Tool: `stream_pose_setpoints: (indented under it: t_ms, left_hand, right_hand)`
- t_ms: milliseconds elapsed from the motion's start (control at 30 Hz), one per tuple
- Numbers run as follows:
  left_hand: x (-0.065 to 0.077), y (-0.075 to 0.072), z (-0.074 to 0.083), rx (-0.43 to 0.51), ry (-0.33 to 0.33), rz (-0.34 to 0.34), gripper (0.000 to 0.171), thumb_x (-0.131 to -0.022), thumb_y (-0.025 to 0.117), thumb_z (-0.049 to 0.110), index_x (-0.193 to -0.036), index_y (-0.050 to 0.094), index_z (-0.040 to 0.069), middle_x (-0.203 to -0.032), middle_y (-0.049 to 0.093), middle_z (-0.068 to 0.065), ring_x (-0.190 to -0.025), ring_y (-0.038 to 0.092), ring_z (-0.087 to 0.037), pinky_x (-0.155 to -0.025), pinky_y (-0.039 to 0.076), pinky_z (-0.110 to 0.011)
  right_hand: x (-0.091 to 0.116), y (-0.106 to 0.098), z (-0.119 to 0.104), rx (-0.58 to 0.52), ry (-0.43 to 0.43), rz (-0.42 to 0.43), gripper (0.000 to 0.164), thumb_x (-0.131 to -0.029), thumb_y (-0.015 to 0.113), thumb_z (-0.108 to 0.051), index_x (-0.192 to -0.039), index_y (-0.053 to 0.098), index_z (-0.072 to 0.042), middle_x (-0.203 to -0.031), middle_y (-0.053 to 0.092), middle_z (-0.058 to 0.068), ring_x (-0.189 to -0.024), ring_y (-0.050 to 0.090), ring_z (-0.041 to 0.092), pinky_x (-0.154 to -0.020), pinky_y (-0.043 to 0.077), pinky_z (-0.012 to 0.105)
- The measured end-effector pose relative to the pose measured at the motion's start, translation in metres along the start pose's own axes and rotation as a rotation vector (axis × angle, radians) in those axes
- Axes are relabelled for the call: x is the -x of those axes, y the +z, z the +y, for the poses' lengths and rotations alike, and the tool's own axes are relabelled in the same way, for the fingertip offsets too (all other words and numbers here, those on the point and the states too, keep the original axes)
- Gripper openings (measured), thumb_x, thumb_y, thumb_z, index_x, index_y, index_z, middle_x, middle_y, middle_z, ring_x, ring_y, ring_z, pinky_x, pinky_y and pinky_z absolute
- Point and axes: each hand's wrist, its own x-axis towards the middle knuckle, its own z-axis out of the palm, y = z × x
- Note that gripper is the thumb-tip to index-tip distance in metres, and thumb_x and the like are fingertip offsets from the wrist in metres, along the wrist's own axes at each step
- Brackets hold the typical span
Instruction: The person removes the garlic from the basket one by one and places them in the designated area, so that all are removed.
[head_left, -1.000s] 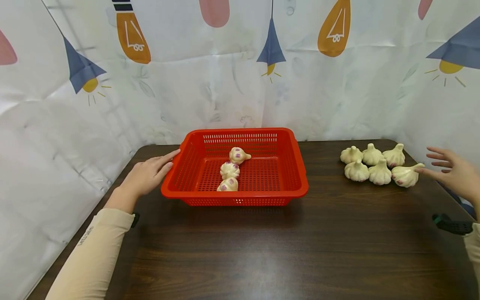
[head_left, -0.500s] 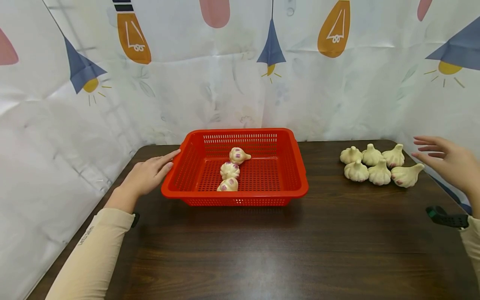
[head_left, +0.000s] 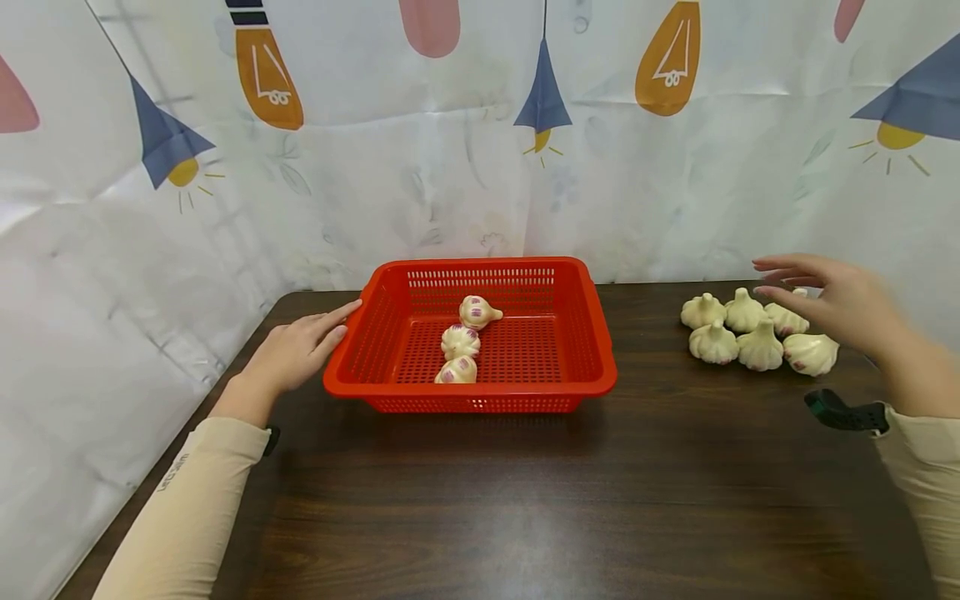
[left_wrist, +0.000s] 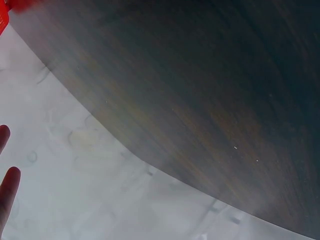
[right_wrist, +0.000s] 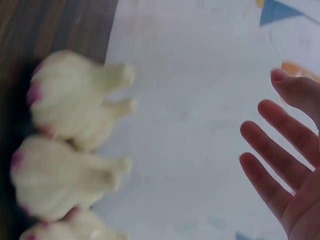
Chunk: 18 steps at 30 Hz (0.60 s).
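Note:
My left hand [head_left: 288, 354] rests its straight fingers on the left rim of a red plastic basket [head_left: 468, 389]. Three garlic bulbs with purple marks lie in that basket, the middle garlic bulb [head_left: 460, 342] touching its neighbours. At the right, my right hand [head_left: 847, 300] hovers over several pale garlic bulbs [head_left: 761, 346] set in two rows, and partly hides the back right one. Its fingers are spread loosely, thumb apart, and hold nothing. The right wrist view shows those garlic bulbs [right_wrist: 60, 177] to the left of the fingers [right_wrist: 270, 150].
Everything stands on a dark brown wooden table [head_left: 480, 500]. A white cloth [head_left: 420, 183] printed with lamps and bulbs hangs behind it and along both sides. A dark strap [head_left: 847, 412] sits at the right wrist.
My right hand has moved left and farther back, from beside the front right garlic bulb to above the rows. The left hand, basket and garlic bulbs have stayed in place.

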Motion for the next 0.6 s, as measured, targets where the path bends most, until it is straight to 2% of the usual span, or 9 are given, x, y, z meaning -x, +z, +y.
stream_pose_setpoints:
  t_ms: [100,133,233,500,600]
  left_hand:
    - [0.0,0.0,0.0,0.001,0.003,0.002,0.054,-0.111,0.037,0.041,-0.161,0.036,0.021,-0.145,0.053,-0.027,-0.125,0.054,-0.046,-0.094,0.046,-0.066]
    - [0.0,0.0,0.001,0.0,0.004,0.002,0.054,-0.111,0.037,0.041,-0.161,0.036,0.021,-0.145,0.053,-0.027,-0.125,0.055,-0.046,-0.094,0.046,-0.066]
    - [0.001,0.0,0.001,0.0,0.004,0.003,0.054,-0.111,0.037,0.04,-0.161,0.036,0.02,-0.145,0.053,-0.027,-0.124,0.054,-0.047,-0.094,0.046,-0.066]
    - [0.001,0.001,0.001,0.001,0.011,0.015,0.054,-0.111,0.038,0.04,-0.161,0.037,0.021,-0.145,0.054,-0.027,-0.125,0.054,-0.047,-0.095,0.045,-0.067]
    - [0.0,0.0,0.0,0.002,0.012,0.015,0.054,-0.111,0.038,0.04,-0.161,0.037,0.021,-0.145,0.054,-0.027,-0.125,0.054,-0.046,-0.095,0.045,-0.066]
  right_hand:
    - [-0.009,0.005,-0.012,-0.04,-0.065,0.004,0.037,-0.095,0.074,-0.01,-0.131,0.069,-0.006,-0.114,0.059,-0.035,-0.095,0.049,-0.026,-0.075,0.038,0.007]
    - [-0.012,0.006,-0.016,-0.061,-0.078,-0.003,0.037,-0.095,0.074,-0.009,-0.131,0.069,-0.006,-0.114,0.055,-0.04,-0.096,0.05,-0.025,-0.077,0.038,0.005]
    - [-0.021,0.011,-0.029,-0.097,-0.108,-0.028,0.035,-0.096,0.074,-0.008,-0.13,0.071,-0.01,-0.119,0.058,-0.035,-0.1,0.053,-0.022,-0.081,0.04,0.003]
    - [-0.048,0.019,-0.064,-0.083,-0.192,-0.108,0.037,-0.097,0.072,-0.01,-0.133,0.07,-0.018,-0.121,0.067,-0.017,-0.101,0.056,-0.015,-0.084,0.042,0.01]
    - [-0.061,0.024,-0.075,-0.079,-0.225,-0.144,0.038,-0.097,0.071,-0.007,-0.134,0.069,-0.016,-0.125,0.069,-0.008,-0.103,0.064,-0.003,-0.085,0.043,0.012]
